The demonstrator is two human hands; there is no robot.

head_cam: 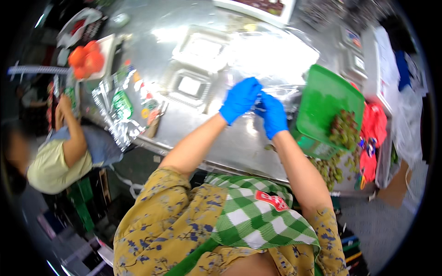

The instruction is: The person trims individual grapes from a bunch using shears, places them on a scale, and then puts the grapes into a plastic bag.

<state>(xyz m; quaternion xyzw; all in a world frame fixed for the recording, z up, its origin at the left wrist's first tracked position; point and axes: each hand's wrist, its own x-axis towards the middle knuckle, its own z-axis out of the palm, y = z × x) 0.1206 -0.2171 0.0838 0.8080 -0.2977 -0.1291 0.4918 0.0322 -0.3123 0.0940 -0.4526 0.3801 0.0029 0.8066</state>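
Note:
My left hand (240, 99) and my right hand (272, 112), both in blue gloves, meet over the steel table (228, 145). Their fingertips pinch what looks like clear plastic film; the glare and the fingers hide most of it. Beyond them, glossy clear plastic bags (272, 55) lie flat and reflect strongly. An open clear plastic clamshell box (190, 86) rests left of my left hand. To the right of my right hand, a green plastic basket (321, 100) stands tilted, with a bunch of reddish-green grapes (343, 129) at its near right side.
Loose grapes (328, 170) lie by the basket, beside a red cloth-like item (373, 127) and scissors (362, 181). Printed plastic packaging (121, 107) and bagged orange-red fruit (86, 59) are at left. A white foam box (255, 10) sits at the back. A person (58, 158) works at left.

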